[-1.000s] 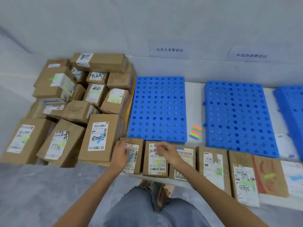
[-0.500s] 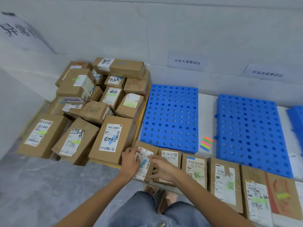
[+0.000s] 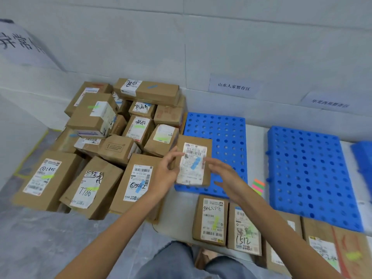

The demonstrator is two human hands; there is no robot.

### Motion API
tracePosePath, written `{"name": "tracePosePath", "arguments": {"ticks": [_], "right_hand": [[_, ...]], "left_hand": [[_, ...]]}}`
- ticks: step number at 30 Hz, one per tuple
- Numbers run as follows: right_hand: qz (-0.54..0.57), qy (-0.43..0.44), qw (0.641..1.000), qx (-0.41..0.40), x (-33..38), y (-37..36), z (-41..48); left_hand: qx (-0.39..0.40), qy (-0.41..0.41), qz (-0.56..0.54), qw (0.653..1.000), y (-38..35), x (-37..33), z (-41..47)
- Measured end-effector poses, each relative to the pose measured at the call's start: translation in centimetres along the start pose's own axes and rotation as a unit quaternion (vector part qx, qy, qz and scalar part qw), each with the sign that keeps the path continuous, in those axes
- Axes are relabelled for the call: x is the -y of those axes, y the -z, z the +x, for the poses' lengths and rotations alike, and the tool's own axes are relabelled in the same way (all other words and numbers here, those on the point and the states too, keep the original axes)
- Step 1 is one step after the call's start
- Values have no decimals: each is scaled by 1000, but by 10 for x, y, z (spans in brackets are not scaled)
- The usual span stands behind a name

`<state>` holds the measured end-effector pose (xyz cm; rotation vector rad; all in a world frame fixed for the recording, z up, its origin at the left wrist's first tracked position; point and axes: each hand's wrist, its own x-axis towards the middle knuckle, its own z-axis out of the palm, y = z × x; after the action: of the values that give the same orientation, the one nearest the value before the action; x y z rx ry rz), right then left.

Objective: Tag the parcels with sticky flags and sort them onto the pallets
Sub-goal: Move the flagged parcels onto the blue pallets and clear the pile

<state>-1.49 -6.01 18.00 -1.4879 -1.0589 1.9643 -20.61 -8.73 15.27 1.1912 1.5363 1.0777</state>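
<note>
Over the near left corner of the first blue pallet (image 3: 227, 137): one parcel (image 3: 192, 172), brown carton, raised clear of the surface, label turned to the camera.

- Tag: blue flag (image 3: 195, 163) stuck slantwise across the label. Tagging of this parcel looks finished; what remains is setting it down.
- Left hand (image 3: 166, 174): grips the carton's left edge, thumb on the front face, fingers apparently behind. It seems to carry the whole weight.
- Right hand (image 3: 225, 174): fingers straight and spread at the carton's right edge, holding nothing. Whether they touch the carton cannot be told; probably placed to steady or guide it.
- Wall sign (image 3: 234, 87): hangs above this pallet, presumably naming its destination, which would explain carrying the parcel here.
- Second blue pallet (image 3: 308, 168): to the right, bare where visible.
- Pad of sticky flags (image 3: 258, 186): lies between the two pallets, within reach of either hand.
- Row of flagged parcels (image 3: 211, 220): flat along the near edge, labels up, likely so flag colours can be read at a glance.
- Pile of cartons (image 3: 112, 148): far left, several already flagged.
</note>
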Motion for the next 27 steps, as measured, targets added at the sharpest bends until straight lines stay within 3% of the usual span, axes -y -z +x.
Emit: {"name": "tracePosePath", "arguments": {"ticks": [6, 15, 20, 22, 27], "right_hand": [[-29, 103, 992, -64, 12, 12, 62], [-159, 152, 971, -92, 13, 27, 169], [-380, 221, 893, -92, -4, 43, 239], [-418, 258, 865, -100, -3, 45, 251], [-464, 263, 845, -49, 14, 62, 274]], "left_hand": [[-19, 1, -20, 1000, -30, 5, 65], [61, 0, 70, 996, -53, 36, 181], [101, 6, 152, 983, -62, 70, 230], [88, 3, 172, 981, -66, 74, 241], [79, 33, 222, 971, -68, 72, 263]]}}
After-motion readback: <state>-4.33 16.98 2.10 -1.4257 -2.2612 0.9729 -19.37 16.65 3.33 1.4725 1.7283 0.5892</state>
